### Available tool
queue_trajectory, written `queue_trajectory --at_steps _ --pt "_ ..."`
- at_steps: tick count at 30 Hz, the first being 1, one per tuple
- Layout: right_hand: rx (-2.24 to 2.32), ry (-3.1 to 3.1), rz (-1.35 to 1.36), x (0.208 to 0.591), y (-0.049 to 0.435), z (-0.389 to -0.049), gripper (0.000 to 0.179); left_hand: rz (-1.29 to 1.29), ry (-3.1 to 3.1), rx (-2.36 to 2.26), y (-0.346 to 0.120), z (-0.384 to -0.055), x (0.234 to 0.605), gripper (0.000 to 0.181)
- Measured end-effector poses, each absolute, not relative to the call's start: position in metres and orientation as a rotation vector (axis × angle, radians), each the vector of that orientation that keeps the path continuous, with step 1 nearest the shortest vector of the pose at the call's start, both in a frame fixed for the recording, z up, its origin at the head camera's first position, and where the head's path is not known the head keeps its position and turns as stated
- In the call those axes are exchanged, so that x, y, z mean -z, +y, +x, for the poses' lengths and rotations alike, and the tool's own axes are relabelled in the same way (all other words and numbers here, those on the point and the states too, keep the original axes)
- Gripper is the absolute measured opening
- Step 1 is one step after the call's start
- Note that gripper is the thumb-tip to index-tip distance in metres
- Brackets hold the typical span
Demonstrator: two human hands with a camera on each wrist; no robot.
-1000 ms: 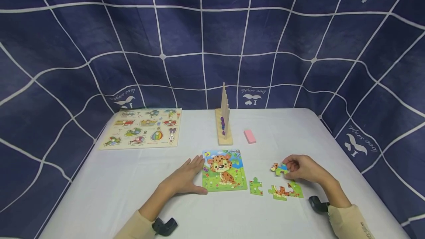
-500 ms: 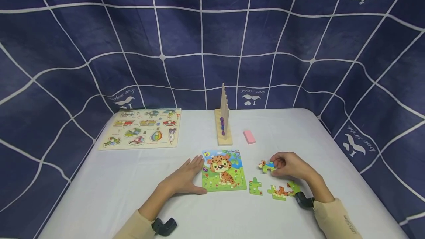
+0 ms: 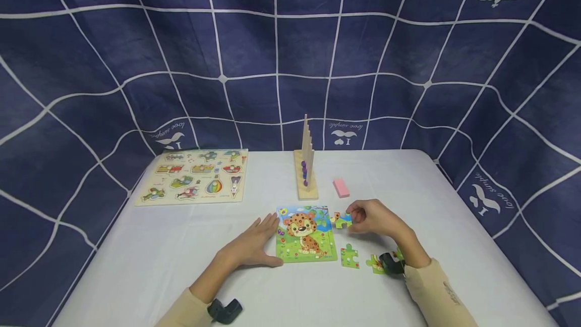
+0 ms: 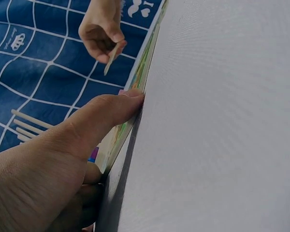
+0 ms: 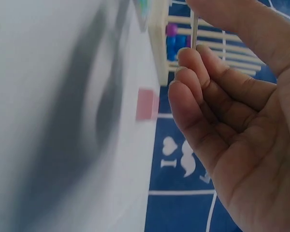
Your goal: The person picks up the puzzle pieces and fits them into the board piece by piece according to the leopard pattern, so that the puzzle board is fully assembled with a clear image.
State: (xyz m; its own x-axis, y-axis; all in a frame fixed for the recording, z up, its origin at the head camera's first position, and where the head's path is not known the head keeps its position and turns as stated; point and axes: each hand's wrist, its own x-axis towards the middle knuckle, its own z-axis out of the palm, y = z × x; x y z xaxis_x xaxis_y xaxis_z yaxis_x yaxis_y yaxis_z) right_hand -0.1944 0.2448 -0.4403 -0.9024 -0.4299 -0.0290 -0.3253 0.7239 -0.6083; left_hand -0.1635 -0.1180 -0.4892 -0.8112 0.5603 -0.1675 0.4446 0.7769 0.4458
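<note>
A square leopard puzzle lies flat on the white table. My left hand rests along its left side, fingers spread out, with the thumb touching the lower left corner; the left wrist view shows that thumb against the puzzle's edge. Just off the puzzle's upper right side, my right hand pinches a jigsaw piece with blue, green and leopard print. Seen edge-on in the right wrist view, the piece sits between thumb and fingertips. Below lie a green loose piece and a leopard-print piece, partly hidden by the black wrist mount.
Behind the puzzle stands a wooden peg rack with purple and blue beads. A pink block lies to its right. At the back left is a vehicle knob board. A blue curtain surrounds the table's far side.
My right hand has carried the jigsaw piece leftward and slightly away from me, up to the puzzle's right side. The left hand has stayed in place.
</note>
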Motion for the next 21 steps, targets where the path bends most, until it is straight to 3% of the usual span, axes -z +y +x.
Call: queue_trajectory --at_steps 21 --pt "0.956 2.653 -0.695 0.447 0.196 -0.2 0.041 0.786 2.676 -0.56 -0.118 -0.164 0.489 0.114"
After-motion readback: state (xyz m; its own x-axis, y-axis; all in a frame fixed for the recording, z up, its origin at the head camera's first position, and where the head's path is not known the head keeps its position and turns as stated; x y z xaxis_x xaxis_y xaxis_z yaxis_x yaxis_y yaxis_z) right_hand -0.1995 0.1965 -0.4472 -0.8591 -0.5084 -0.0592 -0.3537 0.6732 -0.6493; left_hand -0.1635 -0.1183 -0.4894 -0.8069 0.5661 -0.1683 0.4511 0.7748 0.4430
